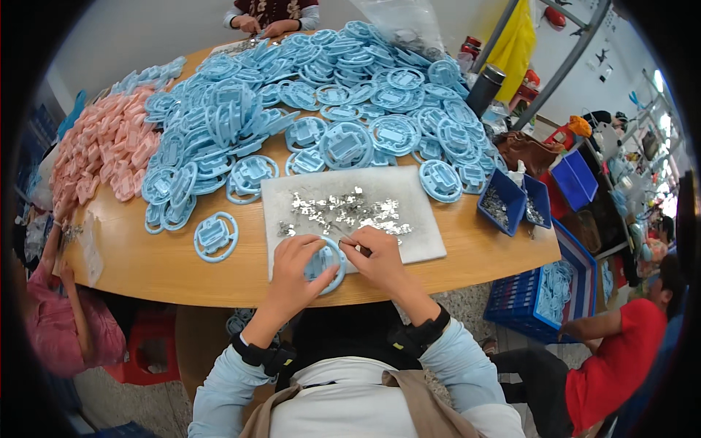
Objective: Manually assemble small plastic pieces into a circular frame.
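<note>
My left hand [298, 266] is closed round a light-blue round plastic part [336, 282] with a ring-shaped rim, held at the front edge of a white foam mat [425, 219]. At the part's right side, the fingers of my right hand [380, 260] are pinched together on something small, thin and dark, too small to name. Scattered over the mat, just beyond both hands, are many tiny shiny metal pieces [343, 208]. A single blue plastic part [215, 236] lies on the wooden table to the left of the mat.
A large heap of blue parts [346, 144] covers the table's far side, beside a pile of pink parts [109, 146]. Small blue bins [502, 202] stand at the right edge, above a blue crate [515, 303]. Other people sit left, right and across the table.
</note>
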Demonstrator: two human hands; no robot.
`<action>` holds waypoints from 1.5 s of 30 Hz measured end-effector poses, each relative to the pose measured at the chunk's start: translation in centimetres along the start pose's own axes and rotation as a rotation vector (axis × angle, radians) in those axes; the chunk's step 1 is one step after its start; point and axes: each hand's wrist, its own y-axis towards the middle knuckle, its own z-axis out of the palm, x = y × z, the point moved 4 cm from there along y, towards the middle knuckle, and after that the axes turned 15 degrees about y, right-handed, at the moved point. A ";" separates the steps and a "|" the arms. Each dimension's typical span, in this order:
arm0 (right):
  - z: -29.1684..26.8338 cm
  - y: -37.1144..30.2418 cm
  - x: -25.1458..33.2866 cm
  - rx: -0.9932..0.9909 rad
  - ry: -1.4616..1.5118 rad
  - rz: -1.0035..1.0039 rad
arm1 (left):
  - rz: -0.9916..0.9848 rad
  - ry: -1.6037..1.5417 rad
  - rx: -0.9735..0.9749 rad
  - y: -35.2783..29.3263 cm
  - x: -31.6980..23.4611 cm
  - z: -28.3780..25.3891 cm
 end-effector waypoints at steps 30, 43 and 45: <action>5.5 0.4 0.5 0.131 -0.477 -0.045 | -0.009 0.162 0.099 -1.7 3.8 0.2; 3.2 0.2 0.0 -0.014 -0.053 0.269 | -0.002 0.050 0.093 -0.6 1.6 -1.2; 3.4 0.3 0.1 0.019 0.077 0.318 | -0.004 0.073 0.075 -1.0 0.8 -2.7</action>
